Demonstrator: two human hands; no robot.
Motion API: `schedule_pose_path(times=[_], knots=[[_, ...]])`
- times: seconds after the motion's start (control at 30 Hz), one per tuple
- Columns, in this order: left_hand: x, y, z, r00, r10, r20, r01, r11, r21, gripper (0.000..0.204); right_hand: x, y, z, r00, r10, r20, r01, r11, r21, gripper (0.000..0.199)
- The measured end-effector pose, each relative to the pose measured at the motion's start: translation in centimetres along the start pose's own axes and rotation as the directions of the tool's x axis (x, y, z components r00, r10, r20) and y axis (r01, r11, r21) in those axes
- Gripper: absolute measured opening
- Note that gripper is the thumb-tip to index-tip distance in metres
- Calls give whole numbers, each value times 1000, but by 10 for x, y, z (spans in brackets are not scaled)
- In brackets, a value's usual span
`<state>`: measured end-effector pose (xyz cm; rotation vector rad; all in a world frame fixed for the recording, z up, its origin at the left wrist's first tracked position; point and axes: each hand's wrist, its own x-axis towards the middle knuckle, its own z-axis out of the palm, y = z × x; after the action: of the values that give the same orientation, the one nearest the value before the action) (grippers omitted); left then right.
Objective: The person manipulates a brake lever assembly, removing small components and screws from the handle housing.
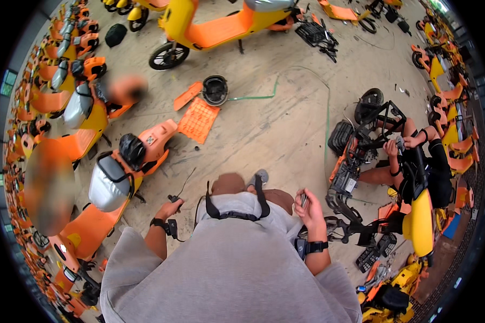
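Observation:
My left hand (168,209) is closed around a small black piece (173,198), from which a long thin dark shaft or wire (188,182) sticks out forward; I cannot tell its exact kind. On the right, my right hand (310,212) is raised, palm partly up. Its curled fingers hold a small grey metallic piece (305,199), too small to name. Both hands are held apart at waist height over the floor. Nearest the left hand is a yellow and orange scooter (111,220) with a silver seat (108,183).
A co-worker (434,161) sits at right, hands on a stripped scooter frame (346,171). Ahead lie an orange panel (198,121) and a round black-lined bowl-like part (215,90). Another scooter (218,29) stands farther off. Loose parts (396,290) lie at lower right.

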<state>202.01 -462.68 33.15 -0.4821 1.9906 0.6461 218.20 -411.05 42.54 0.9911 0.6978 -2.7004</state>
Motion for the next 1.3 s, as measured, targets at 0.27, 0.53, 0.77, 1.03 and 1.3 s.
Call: schedule_pose_path(times=[0.27,0.53,0.77,1.03,1.3], knots=[[79,230,17,997,-2,82,6,999,-36,60,129,-209,57,998,-18,-67,5,982,-187,41],[188,447,-2,986,36,163,-24,997,-70,55,259,-378,41,947,-197,-253,219,974,61,34],[207,675,-29,988,77,134,-93,989,116,51,324,-547,57,912,-410,-25,368,789,492,48],[299,837,-2,989,60,135,-72,994,80,48,415,-697,-38,855,-517,-45,466,728,503,53],[297,1109,105,969,245,32,-242,917,317,54,417,-875,-117,872,-439,-216,488,747,451,48]])
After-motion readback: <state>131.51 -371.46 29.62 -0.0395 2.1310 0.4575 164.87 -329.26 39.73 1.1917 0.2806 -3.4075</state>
